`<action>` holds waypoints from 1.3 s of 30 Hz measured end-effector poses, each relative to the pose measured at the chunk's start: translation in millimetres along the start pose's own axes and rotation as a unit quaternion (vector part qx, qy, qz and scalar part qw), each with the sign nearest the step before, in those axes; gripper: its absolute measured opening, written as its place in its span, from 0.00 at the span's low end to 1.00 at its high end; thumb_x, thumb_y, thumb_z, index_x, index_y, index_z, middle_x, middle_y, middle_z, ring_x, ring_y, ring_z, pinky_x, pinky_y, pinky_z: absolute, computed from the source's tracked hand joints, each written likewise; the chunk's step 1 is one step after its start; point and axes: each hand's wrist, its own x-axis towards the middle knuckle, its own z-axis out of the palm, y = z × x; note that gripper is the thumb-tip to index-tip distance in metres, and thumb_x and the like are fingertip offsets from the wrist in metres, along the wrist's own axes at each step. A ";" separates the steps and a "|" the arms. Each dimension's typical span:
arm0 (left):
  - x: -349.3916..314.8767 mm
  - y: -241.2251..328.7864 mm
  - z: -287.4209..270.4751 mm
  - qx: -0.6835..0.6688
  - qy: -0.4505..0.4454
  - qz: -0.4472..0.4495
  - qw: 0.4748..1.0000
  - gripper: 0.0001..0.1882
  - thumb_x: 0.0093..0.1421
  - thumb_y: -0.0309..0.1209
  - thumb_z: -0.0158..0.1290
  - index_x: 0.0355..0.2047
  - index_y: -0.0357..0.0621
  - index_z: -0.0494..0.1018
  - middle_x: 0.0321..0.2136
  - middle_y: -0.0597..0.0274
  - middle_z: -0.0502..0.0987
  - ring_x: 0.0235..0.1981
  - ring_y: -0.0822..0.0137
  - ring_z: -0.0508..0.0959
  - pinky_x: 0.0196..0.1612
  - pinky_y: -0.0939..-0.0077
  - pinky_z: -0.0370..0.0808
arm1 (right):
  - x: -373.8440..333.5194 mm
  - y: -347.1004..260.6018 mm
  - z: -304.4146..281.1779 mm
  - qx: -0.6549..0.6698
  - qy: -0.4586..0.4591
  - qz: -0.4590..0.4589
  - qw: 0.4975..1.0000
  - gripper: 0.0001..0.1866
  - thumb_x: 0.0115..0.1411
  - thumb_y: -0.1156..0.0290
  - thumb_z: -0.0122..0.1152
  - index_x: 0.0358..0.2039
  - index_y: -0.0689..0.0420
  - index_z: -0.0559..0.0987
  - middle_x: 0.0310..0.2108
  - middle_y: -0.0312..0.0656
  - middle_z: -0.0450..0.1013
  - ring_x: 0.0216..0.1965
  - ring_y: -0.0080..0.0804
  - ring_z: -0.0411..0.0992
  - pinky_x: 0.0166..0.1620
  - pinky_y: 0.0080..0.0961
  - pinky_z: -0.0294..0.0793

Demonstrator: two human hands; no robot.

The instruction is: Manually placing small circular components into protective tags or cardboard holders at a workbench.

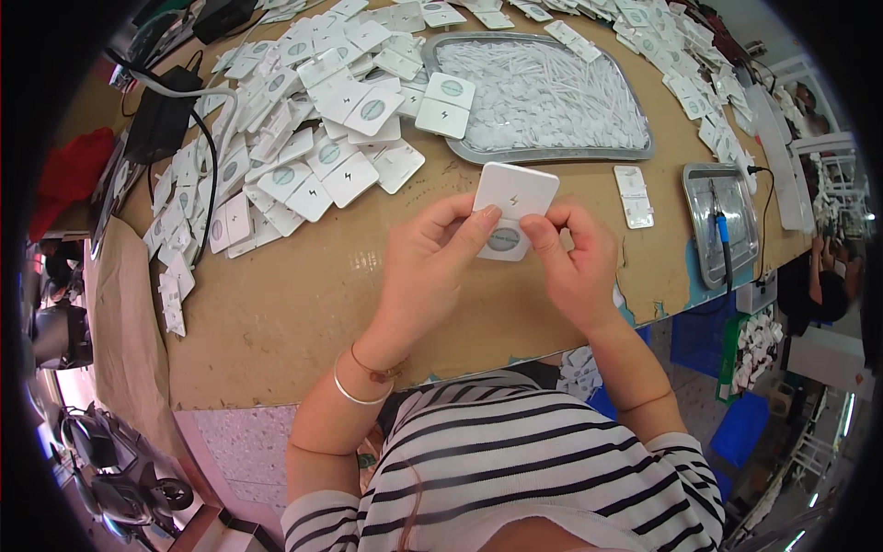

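Right now I have a two-part white panel [517, 189] up in both hands, just on the near side of the large metal tray [650, 140]. Its upper part shows a lightning-bolt mark, its lower part a grey oval. The left hand [434, 253] pinches it, thumb flat on the front and fingers behind. The right hand [579, 259] is closed narrowly at its right edge, thumb tip against it and index finger curled.

White strips [552, 101] fill the large metal tray. Left of it I see a heap of similar panels [354, 106], one panel [446, 104] overlapping its left rim. Near its right front corner lies a single panel [634, 197], and farther right of it sits a smaller metal tray [696, 225] with a blue-gripped, pen-shaped tool [723, 230].
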 end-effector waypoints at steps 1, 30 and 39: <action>0.9 -2.1 0.5 0.000 -0.004 -0.001 1.000 0.14 0.62 0.33 0.49 0.41 0.32 0.72 0.35 0.60 0.77 0.36 0.76 0.75 0.39 0.81 0.72 | -0.6 1.2 0.4 -0.040 0.004 -0.046 0.998 0.08 0.60 0.70 0.56 0.29 0.62 0.74 0.24 0.35 0.70 0.26 0.19 0.67 0.30 0.16 0.66; 12.7 -4.4 -10.0 -0.090 0.063 -0.055 0.992 0.15 0.67 0.37 0.39 0.41 0.37 0.65 0.34 0.64 0.72 0.35 0.79 0.69 0.41 0.82 0.67 | 149.1 53.8 -34.0 -0.026 -0.085 0.141 0.986 0.10 0.57 0.71 0.56 0.39 0.59 0.78 0.32 0.32 0.73 0.30 0.17 0.66 0.35 0.16 0.66; 12.6 -0.7 -9.3 -0.114 0.077 -0.071 0.988 0.16 0.67 0.38 0.39 0.44 0.37 0.65 0.33 0.65 0.72 0.35 0.78 0.69 0.41 0.81 0.68 | 155.8 58.4 -19.2 -0.215 -0.063 0.018 0.974 0.11 0.54 0.70 0.59 0.39 0.57 0.78 0.31 0.34 0.73 0.29 0.22 0.67 0.35 0.20 0.69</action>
